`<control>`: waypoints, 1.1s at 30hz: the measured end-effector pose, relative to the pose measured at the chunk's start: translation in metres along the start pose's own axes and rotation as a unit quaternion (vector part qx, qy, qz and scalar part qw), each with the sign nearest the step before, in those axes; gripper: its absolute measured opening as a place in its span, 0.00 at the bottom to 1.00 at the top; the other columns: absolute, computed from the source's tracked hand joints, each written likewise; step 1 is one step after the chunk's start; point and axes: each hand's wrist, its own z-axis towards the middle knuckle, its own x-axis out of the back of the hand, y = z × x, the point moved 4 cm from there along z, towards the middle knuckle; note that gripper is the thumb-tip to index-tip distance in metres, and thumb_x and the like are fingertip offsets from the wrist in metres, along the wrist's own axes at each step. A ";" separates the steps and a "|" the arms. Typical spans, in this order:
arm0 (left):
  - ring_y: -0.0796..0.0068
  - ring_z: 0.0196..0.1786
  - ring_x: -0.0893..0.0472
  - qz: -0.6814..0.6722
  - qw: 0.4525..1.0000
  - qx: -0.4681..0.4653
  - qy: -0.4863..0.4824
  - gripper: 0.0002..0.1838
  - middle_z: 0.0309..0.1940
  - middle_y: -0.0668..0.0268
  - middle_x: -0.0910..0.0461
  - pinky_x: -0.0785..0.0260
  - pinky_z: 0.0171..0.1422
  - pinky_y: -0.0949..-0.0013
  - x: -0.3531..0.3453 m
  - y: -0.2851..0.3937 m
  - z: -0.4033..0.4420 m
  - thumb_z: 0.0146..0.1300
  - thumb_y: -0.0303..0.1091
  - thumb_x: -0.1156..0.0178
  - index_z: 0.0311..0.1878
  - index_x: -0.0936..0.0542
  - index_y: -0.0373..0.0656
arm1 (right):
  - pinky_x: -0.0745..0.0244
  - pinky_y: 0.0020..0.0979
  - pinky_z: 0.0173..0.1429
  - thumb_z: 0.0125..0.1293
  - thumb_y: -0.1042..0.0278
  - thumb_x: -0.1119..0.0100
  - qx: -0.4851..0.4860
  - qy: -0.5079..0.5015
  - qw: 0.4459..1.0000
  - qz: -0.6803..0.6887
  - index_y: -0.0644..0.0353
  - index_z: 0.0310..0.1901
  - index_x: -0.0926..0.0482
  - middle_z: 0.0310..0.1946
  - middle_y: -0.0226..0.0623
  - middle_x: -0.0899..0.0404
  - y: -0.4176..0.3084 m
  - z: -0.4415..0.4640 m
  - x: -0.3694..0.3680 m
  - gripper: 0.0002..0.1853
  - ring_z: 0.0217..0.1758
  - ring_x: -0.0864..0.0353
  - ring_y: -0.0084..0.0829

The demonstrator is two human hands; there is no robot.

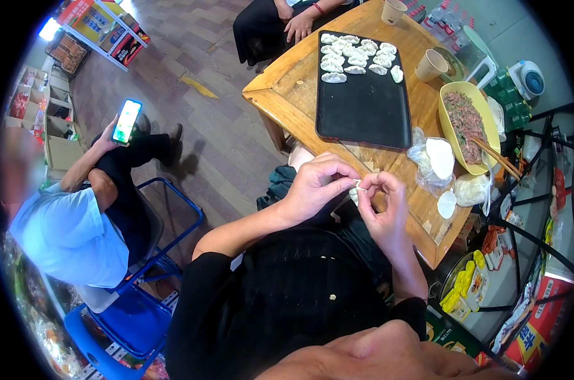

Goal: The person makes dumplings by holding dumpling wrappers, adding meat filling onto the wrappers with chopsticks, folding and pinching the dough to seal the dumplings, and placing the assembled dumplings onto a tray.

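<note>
Both left grip [317,185] and right grip [387,206] pinch dumpling [355,195]; red box [545,323] bears Chinese characters.

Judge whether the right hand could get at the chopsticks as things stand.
Probably yes, once freed: the right hand is pinching dough beside the left hand, but the chopsticks jut visibly beyond the yellow bowl.

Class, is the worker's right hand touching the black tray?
Apart. The head view shows wooden tabletop between the right hand and the black tray.
</note>
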 end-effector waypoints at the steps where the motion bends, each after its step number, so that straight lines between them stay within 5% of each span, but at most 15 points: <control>1: 0.72 0.42 0.20 0.000 1.000 0.000 0.000 0.07 0.38 0.64 0.17 0.30 0.51 0.68 0.000 -0.002 0.000 0.61 0.28 0.32 0.40 0.17 0.38 | 0.26 0.27 0.37 0.60 0.85 0.36 0.001 0.001 1.000 -0.003 0.62 0.50 0.32 0.36 0.36 0.22 0.000 0.001 0.000 0.19 0.31 0.24 0.24; 15: 0.69 0.42 0.19 -0.028 0.999 0.012 0.011 0.03 0.37 0.63 0.16 0.29 0.51 0.67 -0.007 0.000 -0.001 0.60 0.26 0.32 0.35 0.18 0.38 | 0.22 0.37 0.41 0.57 0.85 0.33 0.174 -0.043 0.967 -0.180 0.63 0.50 0.30 0.37 0.43 0.19 -0.010 0.013 0.007 0.21 0.37 0.18 0.42; 18: 0.74 0.42 0.20 -0.010 1.000 0.009 0.017 0.04 0.37 0.64 0.19 0.30 0.50 0.71 -0.008 -0.004 -0.002 0.63 0.24 0.35 0.40 0.19 0.38 | 0.22 0.37 0.45 0.57 0.85 0.34 0.186 -0.033 0.967 -0.172 0.64 0.53 0.30 0.44 0.46 0.20 -0.003 0.009 0.005 0.22 0.42 0.19 0.43; 19: 0.74 0.42 0.20 -0.010 1.000 0.007 0.015 0.04 0.37 0.64 0.19 0.30 0.50 0.71 -0.010 -0.006 -0.003 0.63 0.24 0.35 0.40 0.19 0.38 | 0.21 0.36 0.48 0.59 0.84 0.34 0.125 0.007 0.982 -0.139 0.64 0.55 0.30 0.48 0.46 0.22 -0.001 0.008 0.007 0.23 0.46 0.19 0.41; 21: 0.80 0.43 0.22 -0.256 0.956 0.110 0.088 0.09 0.39 0.67 0.21 0.30 0.52 0.75 -0.011 -0.019 -0.006 0.66 0.23 0.37 0.48 0.22 0.37 | 0.21 0.34 0.51 0.60 0.84 0.35 0.065 0.050 0.991 -0.103 0.64 0.57 0.31 0.52 0.46 0.24 0.005 0.005 0.006 0.24 0.50 0.20 0.38; 23: 0.82 0.44 0.23 -0.247 0.961 0.083 0.097 0.10 0.40 0.68 0.23 0.29 0.52 0.76 -0.010 -0.016 -0.001 0.67 0.22 0.38 0.50 0.24 0.37 | 0.22 0.33 0.58 0.66 0.82 0.39 -0.122 0.083 0.950 0.274 0.65 0.62 0.33 0.58 0.42 0.28 0.028 -0.001 0.001 0.24 0.56 0.23 0.32; 26: 0.83 0.46 0.24 -0.233 0.965 0.057 0.110 0.13 0.44 0.69 0.24 0.28 0.53 0.77 -0.011 -0.014 0.003 0.69 0.23 0.40 0.55 0.24 0.37 | 0.22 0.31 0.59 0.70 0.80 0.43 -0.218 0.017 0.899 0.380 0.67 0.61 0.32 0.56 0.39 0.28 0.032 -0.004 -0.004 0.19 0.57 0.23 0.28; 33: 0.80 0.46 0.23 -0.085 0.995 0.045 0.009 0.16 0.43 0.66 0.22 0.29 0.51 0.75 -0.007 0.000 0.011 0.68 0.25 0.40 0.58 0.21 0.37 | 0.22 0.29 0.57 0.71 0.81 0.45 -0.208 0.024 0.907 0.365 0.69 0.57 0.27 0.53 0.37 0.26 0.049 -0.011 -0.003 0.14 0.55 0.22 0.27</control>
